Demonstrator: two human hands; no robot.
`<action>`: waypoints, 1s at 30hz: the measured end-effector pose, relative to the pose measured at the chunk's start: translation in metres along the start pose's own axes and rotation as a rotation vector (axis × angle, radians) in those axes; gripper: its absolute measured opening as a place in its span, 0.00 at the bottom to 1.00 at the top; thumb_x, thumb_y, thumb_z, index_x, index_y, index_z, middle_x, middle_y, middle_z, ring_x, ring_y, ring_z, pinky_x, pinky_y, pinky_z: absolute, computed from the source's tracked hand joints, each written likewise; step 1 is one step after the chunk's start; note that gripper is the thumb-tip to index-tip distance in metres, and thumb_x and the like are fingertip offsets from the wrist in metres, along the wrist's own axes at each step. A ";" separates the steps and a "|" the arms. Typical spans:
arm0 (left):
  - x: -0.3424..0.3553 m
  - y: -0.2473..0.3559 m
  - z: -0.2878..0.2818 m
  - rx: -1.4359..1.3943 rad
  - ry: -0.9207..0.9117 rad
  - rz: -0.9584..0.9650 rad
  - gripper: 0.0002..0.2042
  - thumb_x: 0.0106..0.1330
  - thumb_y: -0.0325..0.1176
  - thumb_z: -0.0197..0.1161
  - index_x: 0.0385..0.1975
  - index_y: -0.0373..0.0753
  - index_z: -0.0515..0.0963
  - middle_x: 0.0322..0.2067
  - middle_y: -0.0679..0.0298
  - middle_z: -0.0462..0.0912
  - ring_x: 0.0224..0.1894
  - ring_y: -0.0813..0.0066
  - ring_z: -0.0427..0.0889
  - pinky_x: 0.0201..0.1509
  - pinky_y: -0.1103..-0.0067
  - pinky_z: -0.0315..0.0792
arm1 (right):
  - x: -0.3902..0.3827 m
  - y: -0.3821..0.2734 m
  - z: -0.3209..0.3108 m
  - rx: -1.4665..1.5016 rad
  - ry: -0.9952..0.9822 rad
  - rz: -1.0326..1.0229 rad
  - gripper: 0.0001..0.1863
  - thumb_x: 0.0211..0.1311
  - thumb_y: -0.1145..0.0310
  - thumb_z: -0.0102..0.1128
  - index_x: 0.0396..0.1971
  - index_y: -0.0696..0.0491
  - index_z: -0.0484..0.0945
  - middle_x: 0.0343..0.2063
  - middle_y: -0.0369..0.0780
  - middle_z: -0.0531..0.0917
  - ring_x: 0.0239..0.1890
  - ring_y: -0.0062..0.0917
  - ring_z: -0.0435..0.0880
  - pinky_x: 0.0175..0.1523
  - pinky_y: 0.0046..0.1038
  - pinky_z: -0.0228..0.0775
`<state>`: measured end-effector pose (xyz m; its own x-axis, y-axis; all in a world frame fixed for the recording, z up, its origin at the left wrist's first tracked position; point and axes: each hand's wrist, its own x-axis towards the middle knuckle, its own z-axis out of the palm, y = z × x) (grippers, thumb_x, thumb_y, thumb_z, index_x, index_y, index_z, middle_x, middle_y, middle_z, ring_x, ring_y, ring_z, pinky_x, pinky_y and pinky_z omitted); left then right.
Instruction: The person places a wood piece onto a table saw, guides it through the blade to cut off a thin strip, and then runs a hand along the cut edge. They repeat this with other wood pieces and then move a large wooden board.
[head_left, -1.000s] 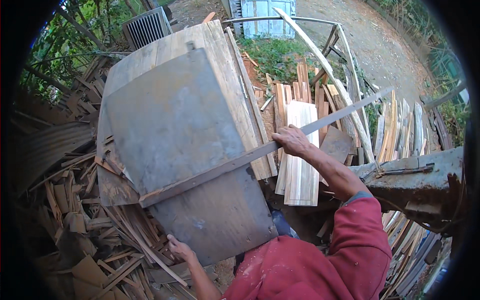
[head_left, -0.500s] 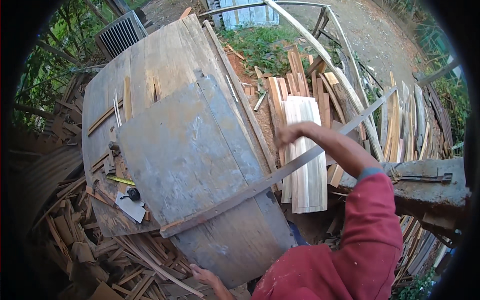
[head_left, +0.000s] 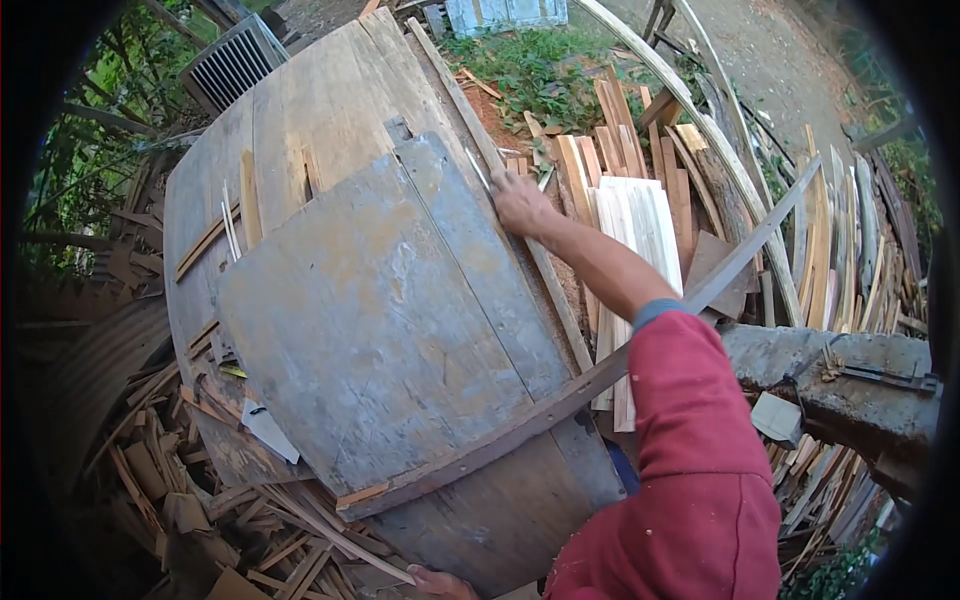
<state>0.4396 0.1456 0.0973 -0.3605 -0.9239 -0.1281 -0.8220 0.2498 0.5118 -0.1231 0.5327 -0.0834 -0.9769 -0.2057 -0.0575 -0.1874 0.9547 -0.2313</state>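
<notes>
My right hand [head_left: 520,205] is at the far right edge of the worktable, its bent fingers closed at the near end of a thin white stick [head_left: 477,168]. Below my right arm, a long wooden straightedge [head_left: 500,430] crosses a grey, paint-stained wooden panel [head_left: 380,290] and runs on to the upper right. At the lower edge, my left hand [head_left: 440,583] is partly cut off beside the panel's near edge and the end of a thin wood strip [head_left: 350,548]. What its fingers do is unclear.
Light planks [head_left: 640,230] stand right of the worktable [head_left: 290,130]. A pale flat plate [head_left: 268,432] lies on its left side near a yellow tape [head_left: 232,371]. Scrap wood [head_left: 180,520] heaps at lower left. A rusty metal beam [head_left: 850,390] is on the right.
My right hand has moved left from above the light planks to the white stick on the table edge. My left hand sits lower in view. The whole view has shifted slightly.
</notes>
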 end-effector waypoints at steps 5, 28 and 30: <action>0.000 -0.006 0.009 -0.015 0.027 -0.029 0.35 0.78 0.55 0.48 0.45 0.16 0.77 0.41 0.34 0.80 0.40 0.45 0.75 0.54 0.63 0.69 | -0.085 -0.034 -0.085 -0.085 -0.989 -0.313 0.19 0.65 0.66 0.54 0.51 0.59 0.79 0.52 0.49 0.82 0.55 0.41 0.81 0.57 0.40 0.74; -0.007 -0.027 0.010 0.015 0.072 0.054 0.33 0.79 0.52 0.45 0.37 0.17 0.77 0.32 0.28 0.79 0.34 0.35 0.72 0.45 0.56 0.66 | -0.181 -0.010 -0.125 0.799 -1.001 -0.206 0.36 0.71 0.48 0.54 0.68 0.60 0.67 0.56 0.52 0.82 0.57 0.35 0.83 0.55 0.38 0.76; -0.008 -0.011 0.015 0.065 -0.009 0.015 0.32 0.78 0.51 0.48 0.43 0.17 0.77 0.38 0.33 0.80 0.37 0.42 0.75 0.48 0.60 0.69 | -0.233 -0.031 -0.153 0.330 -0.918 -0.349 0.32 0.64 0.43 0.61 0.56 0.54 0.74 0.41 0.49 0.85 0.47 0.41 0.86 0.48 0.43 0.76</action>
<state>0.4447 0.1550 0.0802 -0.3763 -0.9175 -0.1286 -0.8436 0.2818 0.4571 0.0943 0.5838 0.0860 -0.3934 -0.6762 -0.6228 -0.2725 0.7328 -0.6235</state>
